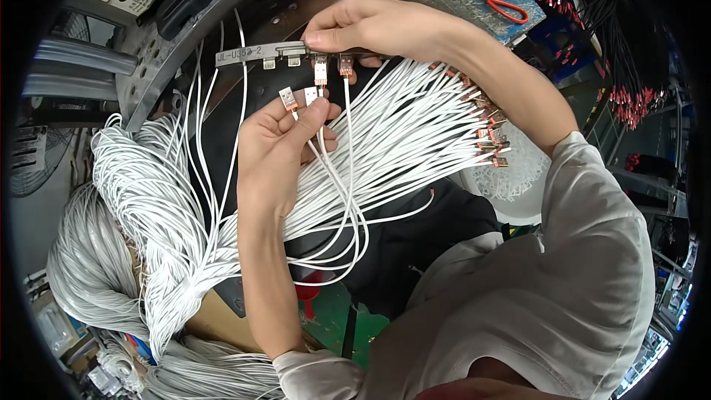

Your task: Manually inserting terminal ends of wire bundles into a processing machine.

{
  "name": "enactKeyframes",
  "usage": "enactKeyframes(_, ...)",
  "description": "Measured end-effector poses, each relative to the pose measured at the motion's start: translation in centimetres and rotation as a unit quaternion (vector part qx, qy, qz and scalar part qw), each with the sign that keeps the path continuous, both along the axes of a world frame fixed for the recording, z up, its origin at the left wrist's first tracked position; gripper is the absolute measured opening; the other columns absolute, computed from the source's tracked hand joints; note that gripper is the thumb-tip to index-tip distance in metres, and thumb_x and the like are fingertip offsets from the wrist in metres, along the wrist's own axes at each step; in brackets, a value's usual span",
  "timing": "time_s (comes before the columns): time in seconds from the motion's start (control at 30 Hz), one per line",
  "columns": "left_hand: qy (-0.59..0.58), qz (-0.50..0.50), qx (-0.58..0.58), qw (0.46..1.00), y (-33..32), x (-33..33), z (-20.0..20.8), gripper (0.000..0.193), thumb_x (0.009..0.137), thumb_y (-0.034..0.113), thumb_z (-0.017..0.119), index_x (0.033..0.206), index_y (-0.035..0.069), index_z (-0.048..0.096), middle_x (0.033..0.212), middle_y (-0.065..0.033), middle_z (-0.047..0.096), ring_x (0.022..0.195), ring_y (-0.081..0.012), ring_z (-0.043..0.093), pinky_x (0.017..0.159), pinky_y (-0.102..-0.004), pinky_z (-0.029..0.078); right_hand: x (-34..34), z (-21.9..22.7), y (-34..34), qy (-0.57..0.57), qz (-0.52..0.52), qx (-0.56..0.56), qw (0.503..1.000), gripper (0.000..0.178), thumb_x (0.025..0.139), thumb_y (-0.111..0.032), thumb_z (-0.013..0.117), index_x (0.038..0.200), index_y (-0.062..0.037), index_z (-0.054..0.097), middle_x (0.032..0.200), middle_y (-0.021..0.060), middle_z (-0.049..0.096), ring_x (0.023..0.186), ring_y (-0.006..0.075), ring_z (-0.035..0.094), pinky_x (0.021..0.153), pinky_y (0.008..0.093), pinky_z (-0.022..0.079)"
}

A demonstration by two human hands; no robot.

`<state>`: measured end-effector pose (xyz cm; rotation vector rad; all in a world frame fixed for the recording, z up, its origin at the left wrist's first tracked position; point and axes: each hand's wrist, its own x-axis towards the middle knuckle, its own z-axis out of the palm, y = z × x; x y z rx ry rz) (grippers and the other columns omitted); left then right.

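Note:
My left hand (278,133) is closed, thumb against fingers, round white USB cables (355,233) just below their plugs. Two bare metal USB plugs, the left one (288,98) tilted, stick up from its fingers. Above them a USB plug with a white body (321,72) meets the lower edge of a grey slotted metal bar (252,55). Farther right, a reddish-brown USB plug (346,67) hangs at the same edge. My right hand (355,28) grips the bar's right part, thumb and forefinger on top, other fingertips showing beneath. Its palm side is partly hidden.
A thick bundle of white cables (400,126) lies across dark cloth, plug ends (489,133) to the right. Coiled grey cables (92,259) are at left. Red-handled scissors (507,0) rest on the blue worn bench. A white tub (518,211) stands right; a perforated metal machine part (159,44) is upper left.

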<state>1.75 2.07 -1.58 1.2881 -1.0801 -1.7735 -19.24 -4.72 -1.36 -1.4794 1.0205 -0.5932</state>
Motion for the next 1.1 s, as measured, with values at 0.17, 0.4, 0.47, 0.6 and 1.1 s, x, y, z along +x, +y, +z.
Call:
enactKeyframes(0.17, -0.004, -0.003, -0.012, 1.0, -0.2, -0.5, 0.1, 0.02, 0.094, 0.012, 0.069, 0.108, -0.003, 0.067, 0.09, -0.009, 0.072, 0.068, -0.01, 0.063, 0.063, -0.0233, 0.054, 0.1, 0.6, 0.3, 0.015, 0.033, -0.03, 0.999, 0.028, 0.097, -0.028, 0.064, 0.109, -0.0036, 0.069, 0.084, -0.0034, 0.067, 0.067, 0.0004, 0.054, 0.053, 0.0173, 0.036)
enactKeyframes(0.4, -0.011, 0.049, -0.048, 0.998, 0.5, -0.6, 0.0, 0.021, 0.099, 0.013, 0.063, 0.111, -0.004, 0.066, 0.093, -0.0098, 0.071, 0.074, -0.0112, 0.065, 0.066, -0.0252, 0.057, -0.7, 0.4, -0.5, 0.016, 0.035, -0.026, 0.999, 0.033, 0.087, -0.019, 0.076, 0.11, 0.0023, 0.067, 0.078, -0.0013, 0.068, 0.063, 0.0014, 0.055, 0.053, 0.0167, 0.037)
enactKeyframes(0.47, -0.009, 0.05, -0.051, 0.997, 0.5, -0.5, 0.0, 0.021, 0.099, 0.013, 0.062, 0.111, -0.004, 0.066, 0.093, -0.0097, 0.071, 0.074, -0.0111, 0.065, 0.067, -0.0257, 0.058, -0.4, 0.2, -0.4, -0.002, 0.064, -0.003, 0.998, 0.032, 0.086, -0.016, 0.076, 0.111, 0.0029, 0.067, 0.079, -0.0004, 0.069, 0.063, 0.002, 0.055, 0.054, 0.0171, 0.039)
enactKeyframes(0.6, 0.002, 0.052, -0.047, 0.998, 0.1, -0.4, 0.4, 0.021, 0.1, 0.013, 0.061, 0.111, -0.004, 0.066, 0.092, -0.0095, 0.071, 0.076, -0.0108, 0.065, 0.07, -0.0273, 0.06, 0.2, 0.0, 0.0, -0.035, 0.097, 0.002, 0.995, 0.033, 0.085, -0.014, 0.077, 0.111, 0.0033, 0.067, 0.08, 0.001, 0.07, 0.064, 0.0028, 0.057, 0.055, 0.018, 0.042)
enactKeyframes(1.1, 0.001, -0.013, -0.003, 1.0, 0.0, 1.2, 0.6, 0.034, 0.089, 0.006, 0.074, 0.119, -0.006, 0.065, 0.085, -0.0053, 0.069, 0.073, -0.0081, 0.065, 0.068, -0.0247, 0.062, -0.5, 0.4, -0.6, -0.021, 0.044, -0.022, 0.999, 0.035, 0.082, -0.01, 0.08, 0.111, 0.0037, 0.067, 0.08, 0.0044, 0.072, 0.064, 0.0047, 0.061, 0.055, 0.0191, 0.047)
